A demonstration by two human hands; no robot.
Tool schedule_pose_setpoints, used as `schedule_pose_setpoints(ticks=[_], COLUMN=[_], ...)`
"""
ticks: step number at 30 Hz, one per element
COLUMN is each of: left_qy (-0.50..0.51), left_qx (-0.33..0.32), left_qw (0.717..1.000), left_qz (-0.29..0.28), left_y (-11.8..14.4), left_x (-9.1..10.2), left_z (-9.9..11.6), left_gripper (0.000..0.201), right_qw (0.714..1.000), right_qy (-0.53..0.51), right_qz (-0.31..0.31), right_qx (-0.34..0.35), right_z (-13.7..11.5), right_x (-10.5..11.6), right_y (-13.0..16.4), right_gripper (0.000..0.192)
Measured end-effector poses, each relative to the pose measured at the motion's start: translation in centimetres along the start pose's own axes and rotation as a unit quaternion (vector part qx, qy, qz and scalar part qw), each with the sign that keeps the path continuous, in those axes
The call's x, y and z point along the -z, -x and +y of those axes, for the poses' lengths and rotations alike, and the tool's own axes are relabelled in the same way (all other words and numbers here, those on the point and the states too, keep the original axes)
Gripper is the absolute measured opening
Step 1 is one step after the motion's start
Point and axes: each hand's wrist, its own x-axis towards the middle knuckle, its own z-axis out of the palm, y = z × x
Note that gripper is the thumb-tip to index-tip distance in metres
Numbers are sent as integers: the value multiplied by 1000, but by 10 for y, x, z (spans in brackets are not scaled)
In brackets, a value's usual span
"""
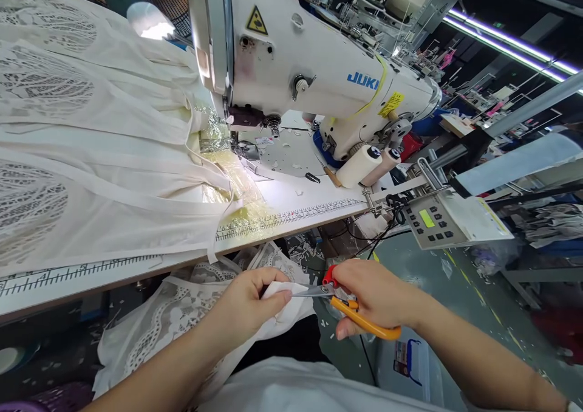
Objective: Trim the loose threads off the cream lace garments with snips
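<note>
My left hand (250,309) pinches the edge of a white lace garment (168,315) between thumb and fingers, in front of the table edge. The rest of that garment hangs down over my lap. In my right hand (376,293) is a pair of scissors (364,322) with orange and red handles. Their blades point left and meet the white fabric right at my left fingertips. Whether the blades are fully closed is hard to see, as the cloth partly covers them.
A white sewing machine (282,53) stands on the table (291,202), which has a printed ruler along its front edge. White lace garments (91,144) lie spread at left. Thread cones (359,168) stand beside the machine. A control panel (432,220) juts out at right.
</note>
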Motion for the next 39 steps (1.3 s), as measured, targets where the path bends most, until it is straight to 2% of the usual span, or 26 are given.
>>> schedule_pose_setpoints(ticks=[17,24,29,34,39], left_qy=[-8,0,-9,-8,2], left_qx=[19,23,21,11,25], left_qw=[1000,999,1000,1000,1000], left_qz=[4,23,22,8,1], left_y=[6,5,4,2,3], left_x=[2,-1,0,0,1], left_z=[6,5,0,-4,-4], left_gripper=[16,18,15,22,19], right_qw=[1000,1000,999,998,998], right_qy=[9,10,2,7,4], right_qz=[2,3,-14,-28,-42], right_qx=[-5,-14,-32,-48,-56], right_z=[-3,-6,-7,-9,-11], right_x=[2,3,2,4,7], right_y=[0,4,5,6,6], right_gripper=[60,60,59,59,59])
